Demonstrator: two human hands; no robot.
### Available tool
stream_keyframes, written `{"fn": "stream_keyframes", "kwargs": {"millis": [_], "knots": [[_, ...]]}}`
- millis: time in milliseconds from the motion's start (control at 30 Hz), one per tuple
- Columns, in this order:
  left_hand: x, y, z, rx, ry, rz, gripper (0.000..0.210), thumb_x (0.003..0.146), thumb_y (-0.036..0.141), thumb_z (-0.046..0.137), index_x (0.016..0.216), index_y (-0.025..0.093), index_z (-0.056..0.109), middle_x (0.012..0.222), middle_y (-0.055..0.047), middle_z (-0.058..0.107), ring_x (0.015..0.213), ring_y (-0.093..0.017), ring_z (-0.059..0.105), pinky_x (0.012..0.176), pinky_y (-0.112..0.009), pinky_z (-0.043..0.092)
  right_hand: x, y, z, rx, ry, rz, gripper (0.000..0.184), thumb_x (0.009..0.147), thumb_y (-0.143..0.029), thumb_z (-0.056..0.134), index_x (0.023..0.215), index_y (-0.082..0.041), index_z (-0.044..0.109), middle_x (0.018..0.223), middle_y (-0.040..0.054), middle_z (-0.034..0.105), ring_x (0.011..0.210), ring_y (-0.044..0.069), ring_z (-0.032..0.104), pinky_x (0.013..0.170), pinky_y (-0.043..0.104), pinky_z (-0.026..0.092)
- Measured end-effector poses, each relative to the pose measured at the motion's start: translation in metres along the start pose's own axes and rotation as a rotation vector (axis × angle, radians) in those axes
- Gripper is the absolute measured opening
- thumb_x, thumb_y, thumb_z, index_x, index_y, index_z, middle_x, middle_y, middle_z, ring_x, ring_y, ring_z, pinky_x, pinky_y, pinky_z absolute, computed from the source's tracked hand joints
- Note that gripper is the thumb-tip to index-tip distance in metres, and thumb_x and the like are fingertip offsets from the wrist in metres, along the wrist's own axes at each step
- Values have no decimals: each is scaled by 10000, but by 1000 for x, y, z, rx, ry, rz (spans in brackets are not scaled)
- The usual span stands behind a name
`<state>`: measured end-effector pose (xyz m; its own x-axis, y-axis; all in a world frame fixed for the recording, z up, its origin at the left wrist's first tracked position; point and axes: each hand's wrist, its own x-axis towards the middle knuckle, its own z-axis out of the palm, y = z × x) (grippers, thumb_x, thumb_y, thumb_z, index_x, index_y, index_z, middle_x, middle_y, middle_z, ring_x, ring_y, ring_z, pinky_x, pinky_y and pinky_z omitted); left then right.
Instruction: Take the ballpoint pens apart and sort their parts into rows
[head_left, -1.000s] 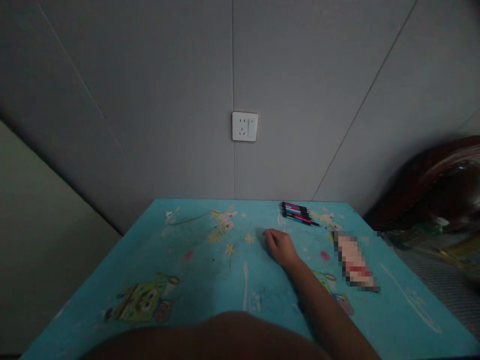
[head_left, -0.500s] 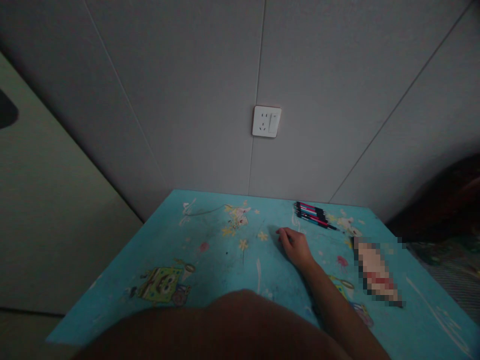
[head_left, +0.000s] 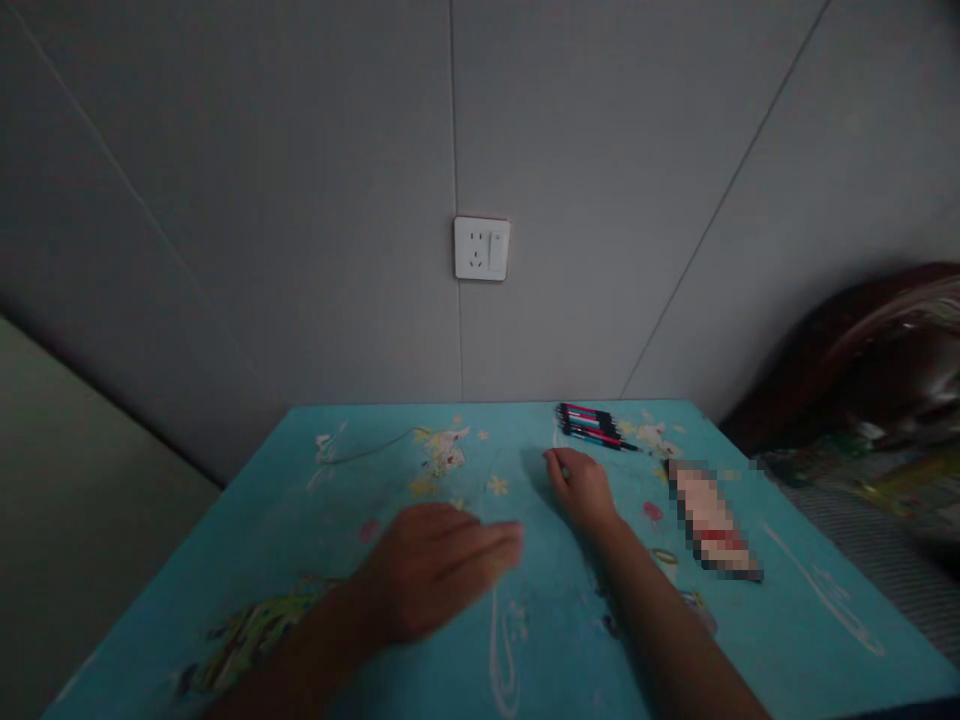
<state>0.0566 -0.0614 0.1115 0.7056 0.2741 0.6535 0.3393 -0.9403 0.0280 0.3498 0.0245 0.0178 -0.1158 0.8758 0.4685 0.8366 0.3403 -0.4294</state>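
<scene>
Head view: left grip (head_left: 442, 570), blurred, open, fingers extended; right grip (head_left: 583, 490), fingers curled, whether closed on anything cannot tell; pens (head_left: 591, 426), grouped on blue bench (head_left: 570, 660) just beyond right grip; pixelated item (head_left: 709, 520), right of right grip.

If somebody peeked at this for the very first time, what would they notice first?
Probably the bright blue table, which stands out against the grey wall. Next might be the blurred left hand over the table's middle, and the loosely curled right hand, nearer the pens by the back edge.
</scene>
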Motion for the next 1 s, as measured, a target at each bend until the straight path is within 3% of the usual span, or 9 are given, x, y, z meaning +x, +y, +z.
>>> {"fn": "stream_keyframes", "kwargs": {"millis": [33,133,300,500,833,933,1000], "knots": [[-1,-16,10,17,-40,38,293,986,178,477,1251,184,601,1172,-63,702,930,-157,691,769,-296,575,2,9,-4,-58,49,30,331,984,-315,402,957,-162,694,867,92,690,823,202,619,820,297,435],[-26,-54,45,35,88,-130,231,961,156,522,1151,166,652,1029,-56,744,904,-162,714,800,-285,591,5,43,-17,-319,172,154,318,954,-245,429,1148,-146,660,1073,137,666,999,247,587,920,342,410],[-75,-73,81,15,66,-291,204,974,232,521,1108,188,669,991,-38,752,873,-151,727,806,-242,593,-1,83,-30,-647,150,370,400,915,-146,447,1286,-135,597,1187,164,615,1060,290,547,939,398,383],[-75,-67,86,-50,23,-349,200,983,249,504,1101,211,661,981,-27,746,864,-141,722,789,-226,586,-7,93,-31,-731,24,488,375,935,-159,407,1236,-153,630,1197,189,602,1113,329,523,912,436,373],[-74,-66,88,-150,-3,-392,196,981,220,496,1084,201,661,952,-50,730,854,-145,704,793,-245,575,-11,108,-48,-595,-15,536,266,952,-294,453,1101,-176,639,1059,147,666,1046,293,578,865,385,386],[-71,-63,86,-157,-27,-444,211,985,218,478,1095,214,658,974,-50,720,890,-150,693,831,-262,568,-5,99,-52,-521,46,524,275,957,-316,451,1105,-179,638,1044,147,675,1052,294,590,883,389,392],[-68,-61,84,-138,-25,-473,252,988,219,460,1177,220,627,1066,-71,699,975,-168,677,879,-288,560,-1,78,-47,-365,50,453,286,963,-313,443,1130,-170,625,1043,145,681,1021,276,614,874,369,416]]}}
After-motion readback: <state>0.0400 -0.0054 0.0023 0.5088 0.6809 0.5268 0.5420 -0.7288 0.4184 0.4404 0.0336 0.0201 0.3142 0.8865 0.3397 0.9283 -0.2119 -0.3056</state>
